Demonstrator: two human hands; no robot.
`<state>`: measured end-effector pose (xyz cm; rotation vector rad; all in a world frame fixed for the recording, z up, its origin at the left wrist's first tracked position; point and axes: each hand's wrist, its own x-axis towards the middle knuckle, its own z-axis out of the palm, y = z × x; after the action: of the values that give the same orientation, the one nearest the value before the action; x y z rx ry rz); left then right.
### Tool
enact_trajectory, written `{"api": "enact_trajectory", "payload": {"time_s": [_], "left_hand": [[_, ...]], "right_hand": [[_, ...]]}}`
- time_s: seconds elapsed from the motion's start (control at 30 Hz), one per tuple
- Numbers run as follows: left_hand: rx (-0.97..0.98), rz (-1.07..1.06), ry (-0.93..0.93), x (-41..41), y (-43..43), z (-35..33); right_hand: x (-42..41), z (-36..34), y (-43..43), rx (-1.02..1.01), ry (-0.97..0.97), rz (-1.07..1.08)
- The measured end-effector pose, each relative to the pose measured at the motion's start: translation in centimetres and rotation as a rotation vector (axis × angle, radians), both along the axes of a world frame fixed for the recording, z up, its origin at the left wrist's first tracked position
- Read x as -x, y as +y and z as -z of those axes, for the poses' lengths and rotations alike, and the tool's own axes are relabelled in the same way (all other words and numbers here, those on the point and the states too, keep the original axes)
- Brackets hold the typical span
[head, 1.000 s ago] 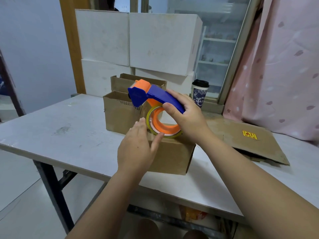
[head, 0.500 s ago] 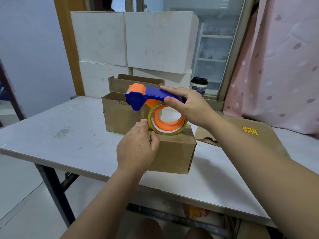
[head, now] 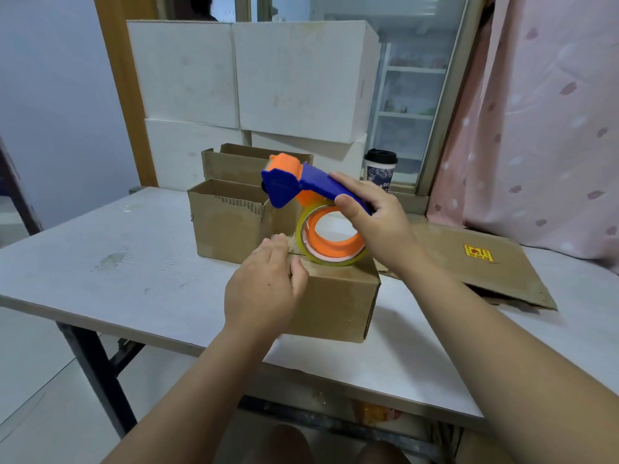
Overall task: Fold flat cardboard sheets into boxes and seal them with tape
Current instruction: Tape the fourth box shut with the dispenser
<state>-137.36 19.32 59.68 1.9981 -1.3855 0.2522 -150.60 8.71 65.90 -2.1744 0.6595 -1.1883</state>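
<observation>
A closed brown cardboard box (head: 338,303) sits near the front of the white table (head: 117,262). My right hand (head: 375,219) grips the blue handle of a blue and orange tape dispenser (head: 301,189). Its tape roll (head: 330,241) rests on the box's top. My left hand (head: 264,289) presses on the box's near left top edge, fingers over the seam where the tape starts. Two open-topped brown boxes (head: 231,226) stand just behind.
Flat cardboard sheets (head: 485,266) lie on the table to the right. A paper cup with a black lid (head: 380,169) stands at the back by the window. White boxes (head: 251,78) are stacked against the far wall. A pink curtain (head: 542,128) hangs at right.
The dispenser has shifted a little to the right along the box top and tilted, and my left hand has settled onto the box's front left edge.
</observation>
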Motion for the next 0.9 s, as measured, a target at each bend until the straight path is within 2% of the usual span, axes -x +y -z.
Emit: {"api": "enact_trajectory", "payload": {"time_s": [0.17,0.27,0.43,0.73,0.83,0.9], "left_hand": [[0.009,-0.018,0.018,0.4,0.0,-0.1],[0.004,-0.018,0.001,0.4,0.0,0.0],[-0.075,-0.012,-0.058,0.0,-0.2,-0.3],[-0.094,0.007,-0.039,0.1,-0.5,-0.4],[-0.098,0.01,-0.025,0.2,-0.5,-0.4],[-0.102,0.005,-0.021,0.3,-0.4,-0.4]], "right_hand": [[-0.5,1.3,0.1,-0.022,-0.161,0.045],[-0.6,1.5,0.3,0.0,-0.184,0.077],[0.0,0.4,-0.1,0.065,-0.044,0.079],[2.9,-1.8,-0.5,0.12,0.195,0.101],[3.0,-1.8,-0.4,0.079,0.18,0.081],[2.8,-1.0,-0.3,0.01,0.074,0.084]]}}
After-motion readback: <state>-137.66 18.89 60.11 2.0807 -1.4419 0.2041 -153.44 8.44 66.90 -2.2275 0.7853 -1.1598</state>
